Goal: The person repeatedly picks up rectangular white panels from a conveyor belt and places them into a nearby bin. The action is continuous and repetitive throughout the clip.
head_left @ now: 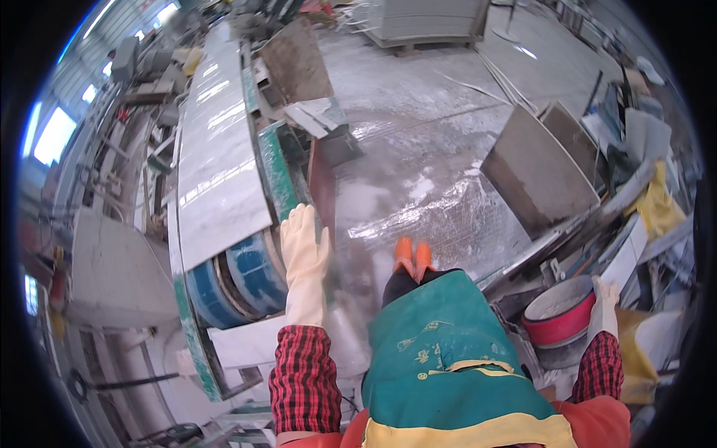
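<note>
My left hand (pixel 305 243) wears a cream rubber glove and lies along the green side rail (pixel 278 168) of a long roller machine. Its fingers are stretched forward and the thumb stands apart; nothing is in it. A glossy pale stone slab (pixel 224 149) lies on the machine, its near end just left of my fingers. Blue rollers (pixel 254 272) show beyond that end. Over on the right, my gloved right hand (pixel 606 302) is closed at the lower end of a white strip (pixel 627 250), its fingers partly hidden. Beside that hand sits a red round tub (pixel 560 317).
Brown-grey boards (pixel 538 172) lean at the right, with scrap sheets and a yellow cloth (pixel 661 205) behind. A pallet stack of pale slabs (pixel 426 19) stands at the back. The grey floor (pixel 418 172) looks wet. My orange boots (pixel 413 255) are near the machine.
</note>
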